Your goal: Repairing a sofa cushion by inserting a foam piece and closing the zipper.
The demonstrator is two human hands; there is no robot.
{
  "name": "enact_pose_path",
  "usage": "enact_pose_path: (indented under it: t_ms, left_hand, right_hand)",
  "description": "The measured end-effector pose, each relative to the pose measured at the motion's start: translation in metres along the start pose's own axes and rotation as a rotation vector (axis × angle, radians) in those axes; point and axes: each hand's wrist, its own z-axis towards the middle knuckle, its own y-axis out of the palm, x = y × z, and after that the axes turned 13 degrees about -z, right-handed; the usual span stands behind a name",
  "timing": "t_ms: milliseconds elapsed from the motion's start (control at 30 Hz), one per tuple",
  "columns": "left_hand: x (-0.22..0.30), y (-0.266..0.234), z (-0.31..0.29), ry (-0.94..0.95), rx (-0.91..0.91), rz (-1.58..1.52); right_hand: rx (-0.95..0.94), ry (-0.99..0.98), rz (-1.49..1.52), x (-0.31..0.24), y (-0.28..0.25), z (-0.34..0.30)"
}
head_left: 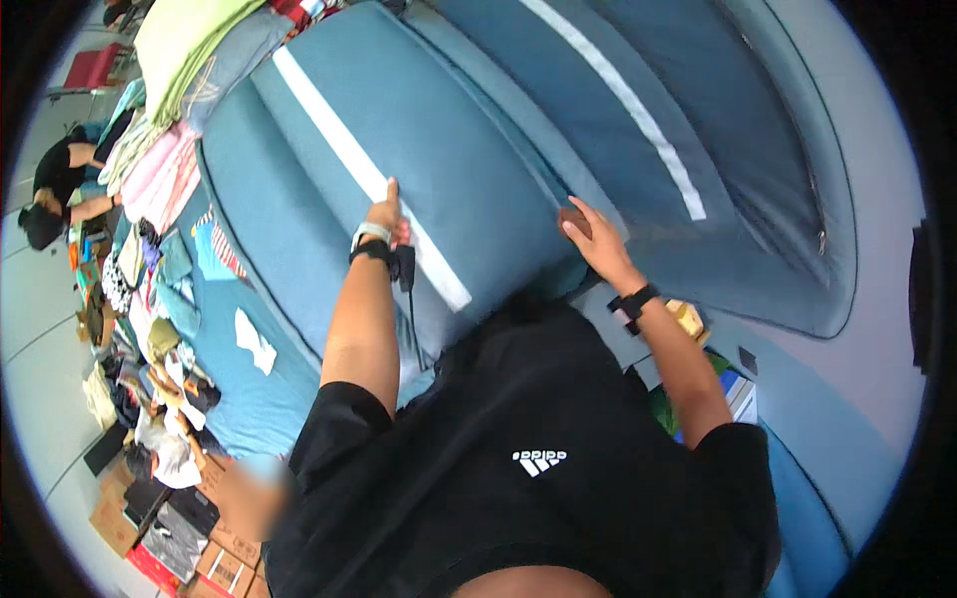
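A large, padded blue fabric piece (449, 120) with a white stripe (334, 140) spreads in front of me. My left hand (385, 214) lies on it at the stripe, thumb pointing away and the other fingers foreshortened. Next to that wrist, a small black device (403, 269) with a cable rests against the blue fabric. My right hand (601, 249) is at the right edge of this piece, its fingers around a small brown piece (571, 223), whose kind I cannot make out. Further right stands another blue padded panel (588, 110), with a white stripe and a zip.
Folded clothes (194, 50) are piled at the upper left. Loose garments (174, 289) lie along a blue sheet (234, 399). Two people (65, 179) are at the left. Cardboard boxes (224, 568) stand at the lower left. A blue-white package (736, 394) lies beside my right forearm.
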Motion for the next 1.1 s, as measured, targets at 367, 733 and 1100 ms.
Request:
enact_pose_path:
  t_ms: [367,733,1100]
  left_hand:
    - [-0.006,0.018,0.024,-0.035,-0.03,-0.028]
    - [-0.017,0.014,0.067,-0.057,-0.275,-0.096]
    - [-0.013,0.024,0.072,-0.038,-0.265,-0.056]
  right_hand:
    - [0.248,0.01,-0.246,-0.051,0.142,0.184]
    - [0.06,-0.111,-0.426,-0.072,0.189,0.397]
    - [-0.204,-0.015,-0.521,-0.084,0.15,0.424]
